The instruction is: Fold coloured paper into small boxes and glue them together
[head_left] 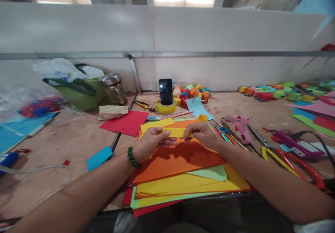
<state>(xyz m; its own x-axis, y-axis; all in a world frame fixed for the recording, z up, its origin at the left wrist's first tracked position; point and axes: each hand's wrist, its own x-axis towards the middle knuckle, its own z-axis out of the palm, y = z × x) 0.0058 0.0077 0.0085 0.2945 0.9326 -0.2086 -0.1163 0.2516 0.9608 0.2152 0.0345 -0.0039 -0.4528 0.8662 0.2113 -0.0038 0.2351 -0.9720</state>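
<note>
A short yellow foam-like strip (pixel 175 132) stretches between my two hands, above a stack of coloured sheets. My left hand (pixel 154 140), with a green bead bracelet (pixel 133 158) at its wrist, pinches one end between thumb and fingers. The other end is gripped by my right hand (pixel 202 134), its fingers curled in. Beneath both hands lies an orange sheet (pixel 180 159), on top of yellow, green and red ones. Another yellow strip (pixel 157 125) rests just behind my left hand. Close behind my right hand is a small folded yellow piece (pixel 202 118).
A phone (pixel 165 90) stands in a tape roll (pixel 166 106), beside piled coloured blocks (pixel 192 92). On the right are a pink glue gun (pixel 242 126), scissors (pixel 274 152) and a purple power strip (pixel 298 144). A green bag (pixel 83 93) and a jar (pixel 114 88) sit back left.
</note>
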